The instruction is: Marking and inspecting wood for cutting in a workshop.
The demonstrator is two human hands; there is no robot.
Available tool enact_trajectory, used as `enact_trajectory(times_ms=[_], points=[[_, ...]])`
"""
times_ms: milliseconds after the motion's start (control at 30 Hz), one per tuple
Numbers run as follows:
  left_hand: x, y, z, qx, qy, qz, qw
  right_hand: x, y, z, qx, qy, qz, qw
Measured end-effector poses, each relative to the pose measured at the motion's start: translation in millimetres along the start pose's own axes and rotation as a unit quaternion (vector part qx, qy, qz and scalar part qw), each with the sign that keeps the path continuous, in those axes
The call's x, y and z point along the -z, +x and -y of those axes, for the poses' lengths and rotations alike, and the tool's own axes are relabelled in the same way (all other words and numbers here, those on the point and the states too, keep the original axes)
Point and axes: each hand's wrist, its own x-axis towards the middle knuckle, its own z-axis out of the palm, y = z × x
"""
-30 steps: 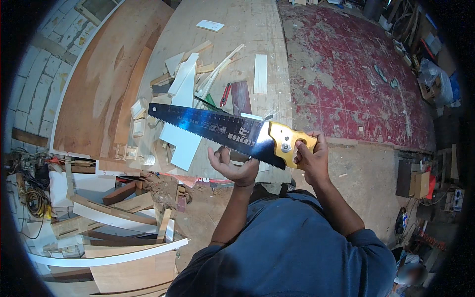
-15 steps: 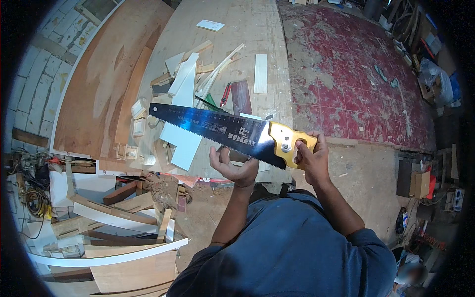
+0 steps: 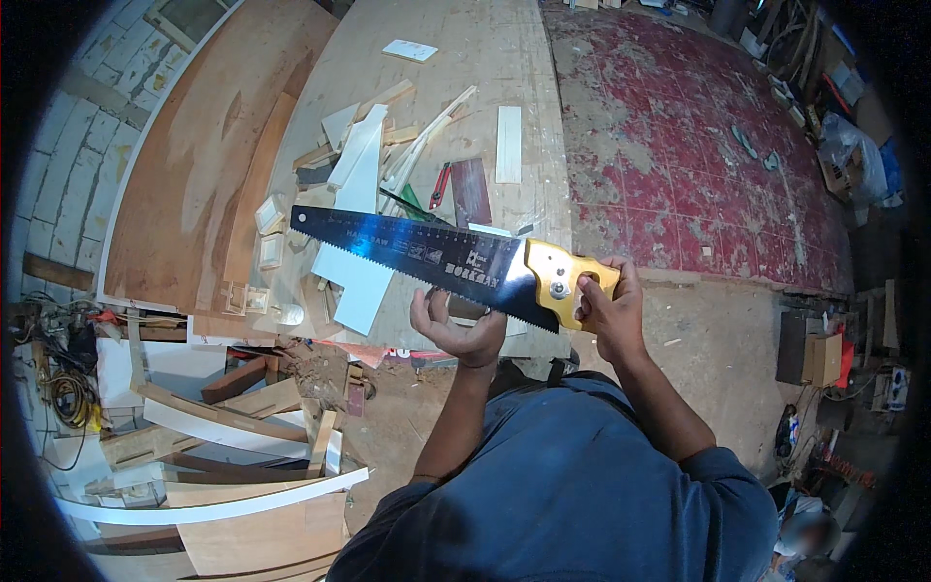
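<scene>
A handsaw with a dark blade and a yellow handle is held up over the near edge of the workbench. My right hand is wrapped round its handle, thumb on the near face. The blade reaches left with its teeth toward me. Just below the toothed edge, my left hand is cupped palm up with fingers apart and holds nothing; whether a fingertip touches the blade I cannot tell. Beyond the blade lie a red utility knife, a dark brown board piece and a pale blue-white panel.
Wood offcuts are heaped on the bench, beside small wooden blocks. A large plywood sheet leans at the left. Boards and strips pile up on the floor at lower left. Red tiled flooring spreads to the right, near cardboard boxes.
The saw blade has tilted slightly, so its glare has shifted and more of its markings show. Both hands stay in nearly the same place.
</scene>
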Motion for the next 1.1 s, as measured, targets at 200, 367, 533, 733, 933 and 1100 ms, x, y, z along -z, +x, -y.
enact_trajectory(times_ms=[200,367,533,733,933,1100], points=[[0,-5,6,0.02,0.016,-0.008,1.0,1,1,-3,0.002,0.0,0.007,1.0],[1,-4,4,-0.006,0.078,-0.017,0.997,2,0,-3,0.002,0.0,0.007,1.0],[-1,-7,3,0.032,0.012,-0.024,0.999,3,1,-4,0.003,0.004,0.009,1.0],[-2,3,0,0.074,-0.005,-0.013,0.997,3,2,-5,0.009,0.018,0.008,1.0],[25,29,47,0.261,-0.01,-0.007,0.965,24,31,-26,0.032,0.071,-0.044,0.996],[72,6,126,0.49,-0.164,-0.023,0.856,72,86,-101,0.04,0.016,-0.112,0.993]])
